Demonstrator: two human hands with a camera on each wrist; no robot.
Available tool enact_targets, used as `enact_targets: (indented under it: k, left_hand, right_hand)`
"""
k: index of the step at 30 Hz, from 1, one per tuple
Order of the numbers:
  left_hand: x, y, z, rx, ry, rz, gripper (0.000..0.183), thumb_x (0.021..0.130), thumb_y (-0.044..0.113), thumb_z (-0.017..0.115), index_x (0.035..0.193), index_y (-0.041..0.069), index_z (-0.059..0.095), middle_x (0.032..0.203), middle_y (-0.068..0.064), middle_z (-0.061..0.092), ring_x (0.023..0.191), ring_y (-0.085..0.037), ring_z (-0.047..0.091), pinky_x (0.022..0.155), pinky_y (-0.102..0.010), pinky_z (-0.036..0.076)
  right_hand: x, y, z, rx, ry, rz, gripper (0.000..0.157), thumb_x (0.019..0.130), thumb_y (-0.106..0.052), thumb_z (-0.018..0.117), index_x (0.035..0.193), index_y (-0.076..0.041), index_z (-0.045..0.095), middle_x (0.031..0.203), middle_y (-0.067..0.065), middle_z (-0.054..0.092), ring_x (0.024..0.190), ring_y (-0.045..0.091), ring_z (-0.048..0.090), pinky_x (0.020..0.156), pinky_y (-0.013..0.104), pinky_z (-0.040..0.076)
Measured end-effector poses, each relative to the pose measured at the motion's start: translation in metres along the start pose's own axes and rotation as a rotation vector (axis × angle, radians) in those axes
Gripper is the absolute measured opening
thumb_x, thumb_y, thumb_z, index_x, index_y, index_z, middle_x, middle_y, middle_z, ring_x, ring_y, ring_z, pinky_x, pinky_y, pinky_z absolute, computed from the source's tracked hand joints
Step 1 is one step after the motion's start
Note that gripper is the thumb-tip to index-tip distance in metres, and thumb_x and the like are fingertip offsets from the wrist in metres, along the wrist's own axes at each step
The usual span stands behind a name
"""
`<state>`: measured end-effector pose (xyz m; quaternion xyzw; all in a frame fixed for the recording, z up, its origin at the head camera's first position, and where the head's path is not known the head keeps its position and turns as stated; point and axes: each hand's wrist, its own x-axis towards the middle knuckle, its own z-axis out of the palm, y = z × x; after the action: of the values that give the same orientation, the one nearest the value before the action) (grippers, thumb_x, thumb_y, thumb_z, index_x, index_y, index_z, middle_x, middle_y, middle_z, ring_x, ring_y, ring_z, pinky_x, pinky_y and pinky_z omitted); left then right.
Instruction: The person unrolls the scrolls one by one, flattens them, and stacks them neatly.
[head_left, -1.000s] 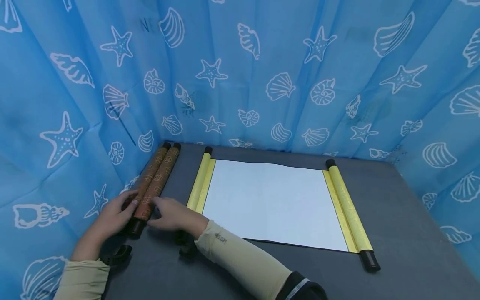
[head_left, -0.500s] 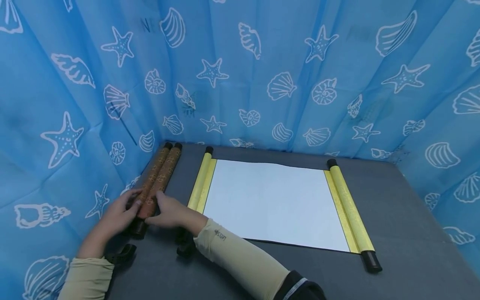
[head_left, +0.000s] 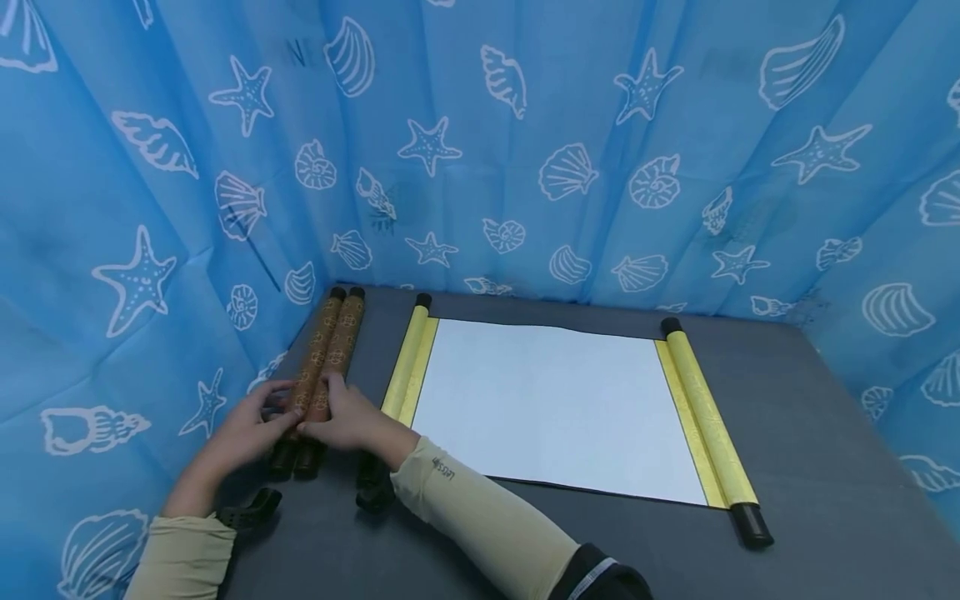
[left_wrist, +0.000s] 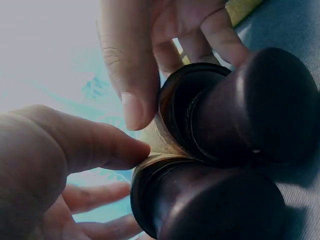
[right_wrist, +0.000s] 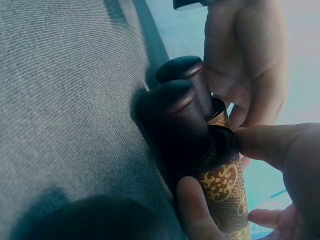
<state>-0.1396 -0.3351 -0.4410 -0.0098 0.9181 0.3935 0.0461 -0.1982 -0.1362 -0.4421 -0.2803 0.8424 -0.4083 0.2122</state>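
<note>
A brown scroll with gold patterns lies at the table's left, wound into a left roll [head_left: 318,342] and a right roll [head_left: 341,342] side by side. My left hand [head_left: 243,429] grips the left roll near its close end, thumb on top. The right roll is held by my right hand [head_left: 356,421], its thumb on top beside the other thumb. Dark end knobs [left_wrist: 225,210] stick out toward me in the left wrist view. In the right wrist view, a finger [right_wrist: 195,205] lies along the patterned side [right_wrist: 222,185]. Some fingertips are hidden behind the rolls.
An opened white scroll [head_left: 540,400] with yellow edges spans the middle, its right roller [head_left: 708,417] ending in dark knobs. My right forearm [head_left: 487,517] passes in front of its near left corner. A blue shell-print curtain [head_left: 480,150] surrounds the grey table [head_left: 825,467].
The near end of the brown scroll has swung right, and both its near knobs now show. My left hand has moved right with it. The white scroll stays put.
</note>
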Motion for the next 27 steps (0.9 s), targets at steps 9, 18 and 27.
enact_targets:
  k: [9, 18, 27]
  left_hand:
    - [0.010, -0.001, -0.001, -0.023, -0.067, -0.080, 0.058, 0.113, 0.036, 0.050, 0.140, -0.016, 0.057, 0.120, -0.032, 0.067, 0.105, -0.039, 0.068, 0.080, -0.045, 0.059]
    - [0.010, -0.001, 0.002, -0.105, -0.087, -0.130, 0.066, 0.112, 0.039, 0.054, 0.147, -0.016, 0.048, 0.122, -0.025, 0.068, 0.100, -0.022, 0.065, 0.077, -0.036, 0.056]
    - [0.006, 0.007, 0.005, -0.101, -0.071, -0.095, 0.065, 0.112, 0.035, 0.056, 0.149, -0.018, 0.044, 0.128, -0.033, 0.063, 0.106, -0.032, 0.066, 0.080, -0.040, 0.058]
  right_hand:
    - [-0.002, 0.001, -0.001, 0.007, -0.006, 0.053, 0.085, 0.099, -0.039, 0.073, 0.168, -0.023, 0.025, 0.167, 0.018, 0.038, 0.151, 0.030, 0.045, 0.110, 0.042, 0.052]
    - [-0.007, 0.002, 0.000, -0.003, 0.013, 0.036, 0.085, 0.097, -0.036, 0.077, 0.166, -0.024, 0.029, 0.162, 0.019, 0.042, 0.143, 0.030, 0.053, 0.103, 0.040, 0.056]
    - [-0.019, 0.002, -0.008, -0.024, 0.030, 0.000, 0.083, 0.097, -0.033, 0.078, 0.167, -0.020, 0.034, 0.157, 0.011, 0.050, 0.134, 0.018, 0.057, 0.101, 0.031, 0.055]
